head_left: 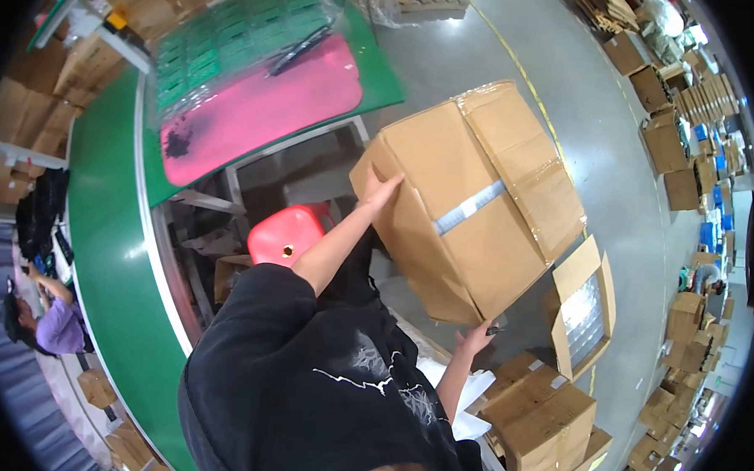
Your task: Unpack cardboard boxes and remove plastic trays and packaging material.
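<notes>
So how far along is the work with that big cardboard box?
Done: the cardboard box is taped shut and lifted clear of the floor. In hand: it hangs tilted between the left hand on its upper side and the right hand under its lower corner. Left: it is not yet set down; stacked boxes and an open carton sit below.

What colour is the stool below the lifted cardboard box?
Red, glossy plastic stool, seen in the head view, left of the box.

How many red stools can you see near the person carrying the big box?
1. The red stool stands by the green table, just beyond the person's left arm. The left hand and right hand grip the big cardboard box. More stools could be hidden behind it.
</notes>
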